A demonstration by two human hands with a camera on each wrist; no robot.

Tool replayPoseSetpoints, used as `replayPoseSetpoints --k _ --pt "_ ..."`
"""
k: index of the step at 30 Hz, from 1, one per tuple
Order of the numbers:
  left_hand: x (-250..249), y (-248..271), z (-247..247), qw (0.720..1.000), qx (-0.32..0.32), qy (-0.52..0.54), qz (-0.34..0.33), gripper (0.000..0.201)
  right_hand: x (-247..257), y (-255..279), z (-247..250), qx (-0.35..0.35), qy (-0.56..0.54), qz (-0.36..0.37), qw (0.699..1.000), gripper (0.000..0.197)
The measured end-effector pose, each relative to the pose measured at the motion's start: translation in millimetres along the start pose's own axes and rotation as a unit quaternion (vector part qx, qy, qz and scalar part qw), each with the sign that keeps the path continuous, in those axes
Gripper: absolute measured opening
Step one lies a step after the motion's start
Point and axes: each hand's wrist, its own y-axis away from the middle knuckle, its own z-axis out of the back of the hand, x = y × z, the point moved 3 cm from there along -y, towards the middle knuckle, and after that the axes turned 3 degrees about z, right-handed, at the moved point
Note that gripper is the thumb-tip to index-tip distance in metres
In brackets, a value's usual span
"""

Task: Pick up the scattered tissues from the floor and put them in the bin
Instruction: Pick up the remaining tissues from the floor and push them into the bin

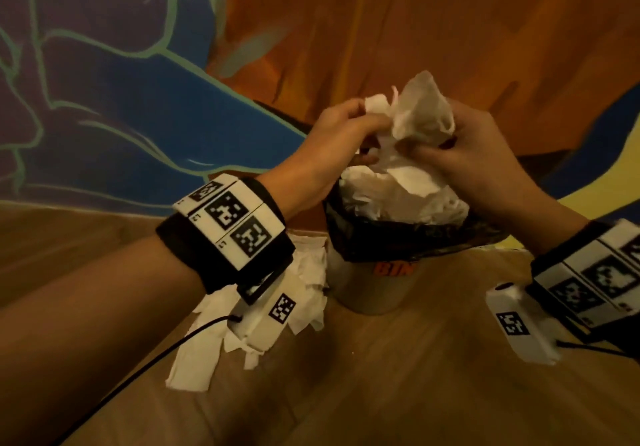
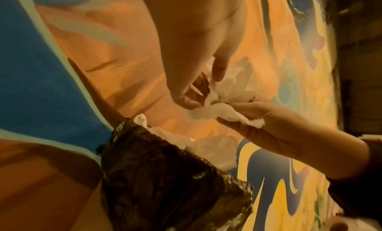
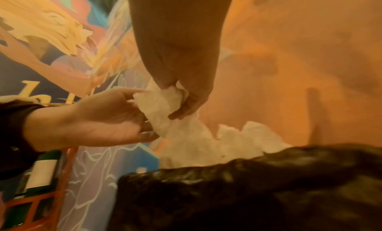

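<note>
Both hands hold one bunch of crumpled white tissues (image 1: 420,116) just above the bin (image 1: 374,293), a white tub with orange lettering and a black liner (image 1: 408,241). My left hand (image 1: 374,126) pinches the bunch from the left, my right hand (image 1: 427,149) from the right. In the left wrist view the left hand (image 2: 208,90) grips the tissues (image 2: 227,115). In the right wrist view the right hand (image 3: 181,104) curls round the tissues (image 3: 159,102). More tissues (image 1: 401,192) are heaped to the liner's rim. Several tissues (image 1: 308,272) lie on the floor left of the bin.
The bin stands on a wooden floor (image 1: 381,393) close to a painted orange and blue wall (image 1: 381,29). Torn tissue pieces (image 1: 194,366) spread toward the lower left under my left wrist. An orange crate (image 3: 31,202) shows at the lower left of the right wrist view.
</note>
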Motion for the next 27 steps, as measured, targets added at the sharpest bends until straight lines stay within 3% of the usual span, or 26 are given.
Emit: replayPoseSetpoints --k 3,7,9,12,14,16,18,20,22,24,25,27 --pt "7 3 -10 0.986 0.031 -0.161 -0.039 0.026 -27 4 17 0.011 0.145 0.001 0.989 0.015" --pt "34 13 1 0.892 0.026 -0.422 -0.157 0.023 -62 9 11 0.102 0.251 -0.057 0.961 0.029" --pt "51 18 18 0.872 0.019 -0.462 -0.159 0.028 -69 5 6 0.15 0.294 -0.063 0.942 0.024" --pt "66 26 45 0.873 -0.035 -0.462 -0.152 0.033 -71 -6 -1 0.273 0.322 -0.137 0.896 0.02" --pt "80 33 64 0.877 -0.074 -0.46 -0.116 0.031 -70 -15 -8 0.338 0.306 -0.179 0.872 0.019" --pt "104 40 85 0.87 -0.08 -0.486 -0.036 0.032 -71 -23 -20 0.389 0.3 -0.205 0.847 0.031" --pt "133 52 102 0.838 -0.033 -0.542 0.056 0.038 -72 -25 -32 0.429 0.278 -0.258 0.82 0.036" --pt "159 69 114 0.786 0.05 -0.601 0.136 0.045 -71 -24 -44 0.452 0.259 -0.292 0.802 0.033" --pt "178 85 121 0.723 0.136 -0.647 0.201 0.051 -67 -24 -48 0.459 0.318 -0.261 0.787 0.042" --pt "193 99 128 0.684 0.19 -0.66 0.248 0.055 -56 -26 -44 0.437 0.41 -0.196 0.776 0.046" --pt "199 104 131 0.676 0.203 -0.658 0.261 0.056 -47 -27 -42 0.417 0.435 -0.167 0.78 0.044" --pt "212 113 136 0.662 0.218 -0.666 0.266 0.061 -25 -30 -36 0.359 0.422 -0.121 0.824 0.032"
